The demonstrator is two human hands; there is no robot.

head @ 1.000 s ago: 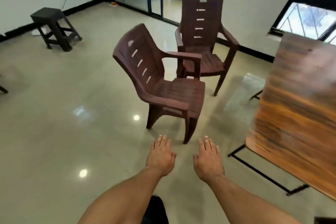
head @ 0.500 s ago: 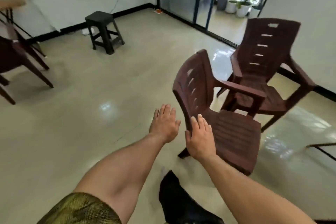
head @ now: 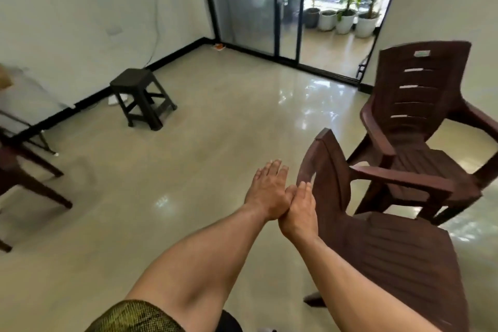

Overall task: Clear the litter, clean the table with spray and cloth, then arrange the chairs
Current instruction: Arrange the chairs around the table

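Note:
Two brown plastic armchairs stand at the right. The near chair is seen from its side, its backrest toward me. The far chair faces me behind it. My left hand and my right hand are stretched forward side by side, fingers straight, thumbs touching. My right hand's fingertips lie at the left edge of the near chair's backrest; whether they touch it is unclear. Neither hand holds anything.
A black plastic stool stands near the left wall. Part of another brown chair shows at the left edge. Glass sliding doors are at the back, with potted plants outside. Glossy floor lies between.
My view has swung left and the table has left the frame. Both hands have come close together and reached up to the near chair's backrest.

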